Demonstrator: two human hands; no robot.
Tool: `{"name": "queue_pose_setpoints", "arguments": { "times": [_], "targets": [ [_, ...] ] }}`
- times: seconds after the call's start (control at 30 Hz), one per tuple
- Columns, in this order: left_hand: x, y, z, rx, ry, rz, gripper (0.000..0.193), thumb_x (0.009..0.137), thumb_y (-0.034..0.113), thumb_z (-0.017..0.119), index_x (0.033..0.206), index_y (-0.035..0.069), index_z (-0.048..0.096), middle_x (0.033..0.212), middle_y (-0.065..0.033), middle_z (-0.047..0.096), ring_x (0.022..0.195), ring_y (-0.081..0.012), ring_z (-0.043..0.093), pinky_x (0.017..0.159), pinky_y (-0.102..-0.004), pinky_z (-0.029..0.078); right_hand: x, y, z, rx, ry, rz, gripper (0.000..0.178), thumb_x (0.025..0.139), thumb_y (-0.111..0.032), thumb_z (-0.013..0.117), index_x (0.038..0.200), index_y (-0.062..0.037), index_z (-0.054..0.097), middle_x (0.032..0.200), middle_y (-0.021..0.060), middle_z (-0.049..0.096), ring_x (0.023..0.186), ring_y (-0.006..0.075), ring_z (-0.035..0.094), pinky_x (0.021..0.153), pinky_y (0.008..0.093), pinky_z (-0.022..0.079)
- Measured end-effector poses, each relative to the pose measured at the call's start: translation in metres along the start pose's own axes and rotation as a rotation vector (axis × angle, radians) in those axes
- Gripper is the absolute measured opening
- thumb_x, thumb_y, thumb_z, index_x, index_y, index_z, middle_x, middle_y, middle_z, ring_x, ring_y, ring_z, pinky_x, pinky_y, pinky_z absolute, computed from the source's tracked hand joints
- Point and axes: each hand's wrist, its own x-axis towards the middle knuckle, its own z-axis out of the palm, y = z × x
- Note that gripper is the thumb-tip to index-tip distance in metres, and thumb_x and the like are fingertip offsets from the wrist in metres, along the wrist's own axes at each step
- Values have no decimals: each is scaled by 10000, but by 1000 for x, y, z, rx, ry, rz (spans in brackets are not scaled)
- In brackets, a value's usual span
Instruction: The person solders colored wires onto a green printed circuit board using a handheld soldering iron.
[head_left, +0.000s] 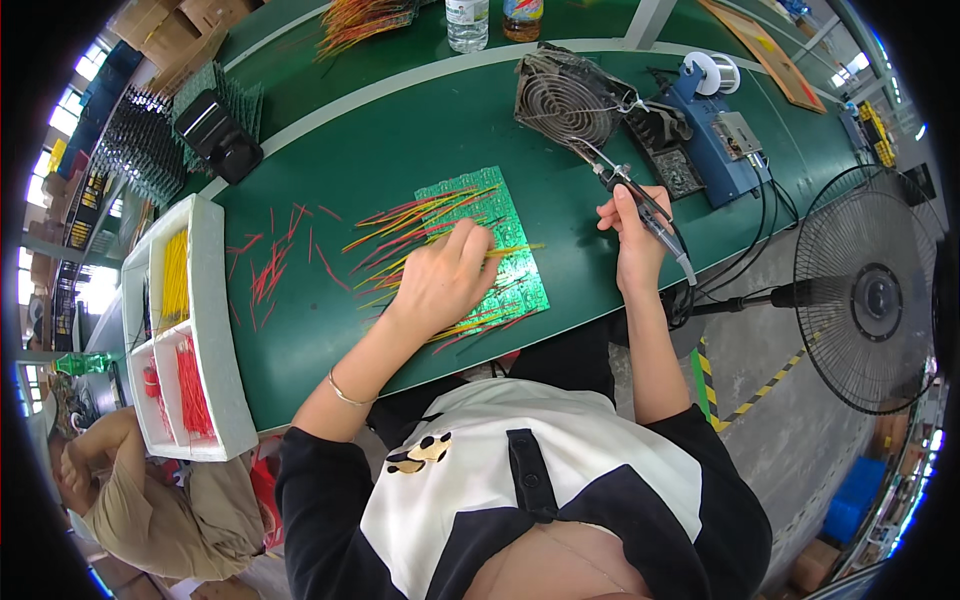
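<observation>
While the right hand [640, 235] gripped a soldering iron [619, 176] just right of the green circuit board panel [514, 220], its fingers wrapped around the handle, the left hand [447, 275] lay over the panel's middle with curled fingers; whether they pinched a wire could not be told. Red and yellow wires [420, 210] lay across the panel, sticking out past its left edge. Farther left of it, loose red wires [268, 270] were scattered on the table [310, 350], beside a compartmented white foam tray [232, 350]. Beyond the panel, toward the right, stood a blue soldering station [705, 140].
</observation>
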Motion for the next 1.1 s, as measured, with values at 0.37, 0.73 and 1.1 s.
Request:
{"name": "queue_pose_setpoints", "arguments": {
  "times": [0.37,0.73,1.1],
  "targets": [
    [11,-20,-10,-59,74,-119,158,753,19,620,859,33,504,799,-67,529,520,-230,553,435,-338,441,-2,2,-3,31,15,-10,202,876,-148,631,890,-19,476,689,93,599,561,128,562,561,244,469],
    [3,-2,6,-22,7,-243,148,783,13,616,874,33,502,813,-90,568,567,-286,587,481,-370,469,-23,-1,-10,54,1,78,183,869,-105,634,899,-8,482,689,103,610,549,124,564,560,243,467],
    [11,-5,1,10,103,-221,89,800,26,600,823,41,516,813,-79,530,518,-261,566,427,-342,457,-33,-1,-7,62,-58,105,156,878,-101,613,880,-24,478,658,76,581,513,103,519,583,249,493]
  ]
}}
